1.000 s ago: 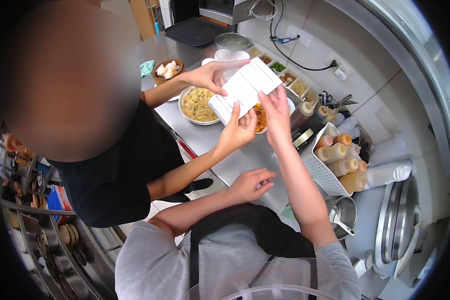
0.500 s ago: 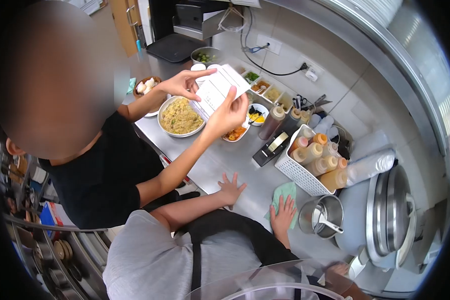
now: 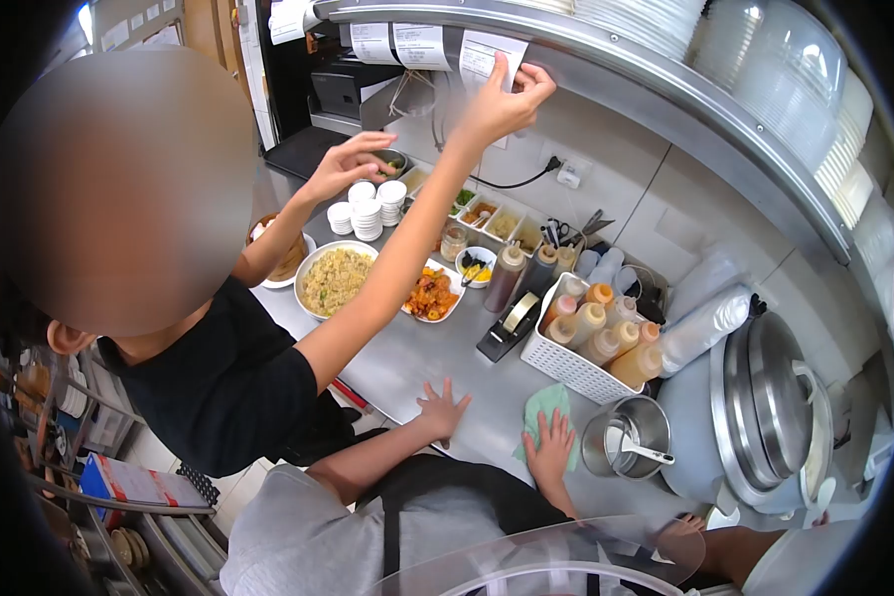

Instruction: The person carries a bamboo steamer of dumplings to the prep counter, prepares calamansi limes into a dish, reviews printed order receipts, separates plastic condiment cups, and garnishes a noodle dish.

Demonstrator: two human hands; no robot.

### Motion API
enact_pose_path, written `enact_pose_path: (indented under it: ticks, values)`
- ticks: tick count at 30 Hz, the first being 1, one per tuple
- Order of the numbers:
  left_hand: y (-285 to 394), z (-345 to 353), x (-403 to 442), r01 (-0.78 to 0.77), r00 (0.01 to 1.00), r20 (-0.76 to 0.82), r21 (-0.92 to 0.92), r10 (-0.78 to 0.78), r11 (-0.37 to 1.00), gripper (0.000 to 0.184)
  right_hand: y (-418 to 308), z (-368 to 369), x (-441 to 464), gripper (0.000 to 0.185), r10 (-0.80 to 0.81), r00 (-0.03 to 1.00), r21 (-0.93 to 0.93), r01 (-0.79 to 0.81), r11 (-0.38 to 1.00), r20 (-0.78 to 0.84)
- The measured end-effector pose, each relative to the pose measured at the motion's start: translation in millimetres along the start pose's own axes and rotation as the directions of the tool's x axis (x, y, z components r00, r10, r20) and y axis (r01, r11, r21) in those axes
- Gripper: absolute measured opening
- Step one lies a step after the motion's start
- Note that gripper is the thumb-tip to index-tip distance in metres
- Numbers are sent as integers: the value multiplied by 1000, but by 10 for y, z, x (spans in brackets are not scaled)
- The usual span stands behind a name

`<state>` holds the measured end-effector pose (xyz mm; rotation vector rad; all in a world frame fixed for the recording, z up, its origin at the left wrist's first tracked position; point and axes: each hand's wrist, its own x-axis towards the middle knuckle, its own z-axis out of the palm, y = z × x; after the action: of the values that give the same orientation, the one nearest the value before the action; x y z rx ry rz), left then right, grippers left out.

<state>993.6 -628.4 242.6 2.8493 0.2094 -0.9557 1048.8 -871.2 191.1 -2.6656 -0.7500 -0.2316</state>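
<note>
Cloth (image 3: 546,398) is partly covered on the near counter (image 3: 492,392) by the splayed, unclenched right hand (image 3: 549,447), while left of it the empty left hand (image 3: 441,410) is spread, both apparently flattened for support.

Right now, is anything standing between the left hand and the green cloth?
Nothing visible: only bare steel counter lies between the left hand and the green cloth. The right hand rests on the cloth's near part, and the metal pot stands on its far side.
</note>
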Motion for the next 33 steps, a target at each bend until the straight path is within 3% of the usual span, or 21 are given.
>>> enact_pose_path:
  ticks: [7, 10, 11, 12, 14, 16, 17, 18, 20, 22, 23, 25, 28, 33]
  values:
    - [-1, 24, -48, -6, 1000, -13, 26, 6, 1000, 114, -6, -12, -8, 56, 15, 999, 11, -16, 1000, 29]
    - [-89, -134, 17, -6, 998, -55, -20, 5, 1000, 101, 0, -6, -8, 56, 17, 999, 21, -17, 1000, 27]
    - [-211, -166, 243, -121, 983, -157, -194, 91, 973, 92, 0, -13, -3, 56, 19, 999, 18, -19, 1000, 29]
    - [-299, -229, 378, -246, 951, -268, -352, 155, 903, 83, -6, -25, -8, 55, 12, 1000, 25, -13, 1000, 26]
    - [-344, -628, 362, -412, 793, -609, -523, 11, 747, 72, -15, -37, -13, 55, 5, 1000, 30, -5, 1000, 21]
    - [-361, -1095, 358, -526, 741, -662, -677, -115, 515, 66, -21, -41, -11, 53, 1, 1000, 32, -2, 999, 23]
    - [-380, -1243, 487, -601, 745, -652, -748, -143, 280, 63, -17, -38, -14, 53, 3, 1000, 30, -4, 1000, 22]
    - [-402, -1380, 613, -642, 752, -637, -766, -168, 29, 61, -7, -27, -17, 54, 5, 1000, 32, -6, 999, 23]
    - [-445, -1773, 606, -668, 741, -650, -691, -167, -276, 57, 3, -14, -22, 54, 11, 1000, 31, -12, 999, 22]
    - [-507, -2068, 869, -668, 645, -737, -416, -200, -617, 60, 13, -3, -15, 54, 13, 1000, 28, -14, 1000, 21]
    - [-525, -2221, 955, -668, 642, -741, -414, -198, -618, 60, 14, 0, -11, 54, 13, 1000, 25, -14, 1000, 15]
    - [-526, -2539, 941, -613, 621, -718, -193, -315, -766, 69, 6, -3, -16, 54, 15, 1000, 38, -16, 999, 17]
    - [-559, -2920, 824, -504, 624, -718, -70, -307, -861, 82, 2, -1, -12, 54, 14, 1000, 42, -15, 999, 16]
    - [-710, -3506, 671, -460, 582, -732, 63, -355, -886, 91, -20, -18, -5, 54, 21, 1000, 37, -22, 999, 21]
